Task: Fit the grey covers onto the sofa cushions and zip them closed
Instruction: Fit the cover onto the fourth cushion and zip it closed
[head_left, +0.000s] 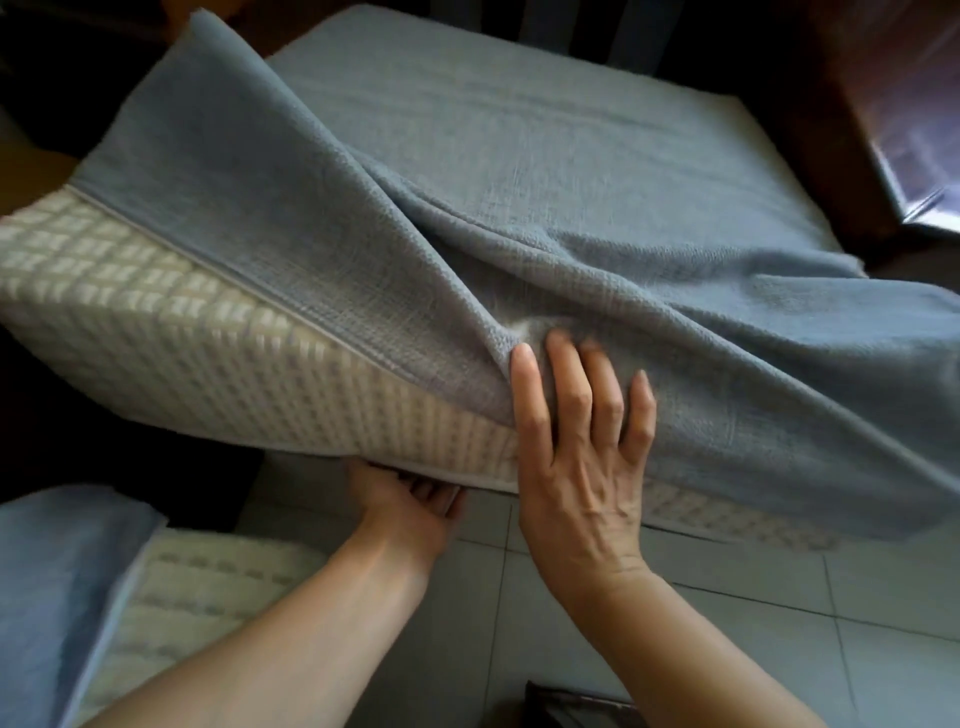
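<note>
Grey cover (519, 208) sits across the centre and upper part of the frame, half pulled over the sofa cushion (208, 332); the cushion's cream checked side is still bare along the left and lower edge, tilted up off the floor at its near edge. A light seam or zip line runs diagonally down the cover's edge from upper left toward the centre. Cover is bunched into a long fold running from upper left to the middle. Your right hand (582, 457) lies flat on the cover at centre, fingers straight and spread, fingertips at the fold, thumb on the cover's edge; grip is apart, pressing not pinching. Your left hand (410, 504) is below the cushion's near edge, lower centre, palm up, fingers tucked under the cushion so their tips are hidden; it props the edge, no curl visible. Lower left of the frame: a second cushion (208, 587) with cream checked fabric showing and a grey cover (57, 582) partly on it. Pale tiled floor (779, 623) fills the lower right. Dark wooden furniture (841, 130) at upper right.
</note>
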